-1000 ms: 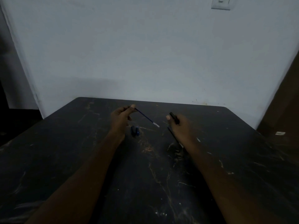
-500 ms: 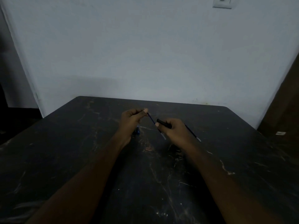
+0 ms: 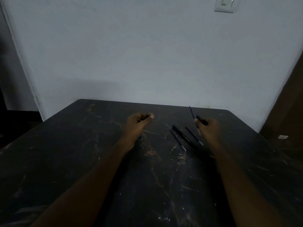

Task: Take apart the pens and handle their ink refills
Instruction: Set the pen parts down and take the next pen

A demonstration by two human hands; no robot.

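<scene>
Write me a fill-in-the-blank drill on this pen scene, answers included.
1. The right hand holds a black pen piece and a blue ink ___.
2. On the table, a black pen lies between ___ loose refills.
3. The left hand, fingers curled, holds ___.
Missing words: refill; two; nothing.

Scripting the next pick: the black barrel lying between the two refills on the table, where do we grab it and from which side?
Top-down, at the middle of the barrel, pinching across its width. It lies flat and diagonal, with one refill close along its left and another along its right, so a sideways sweep would likely knock them.
</scene>
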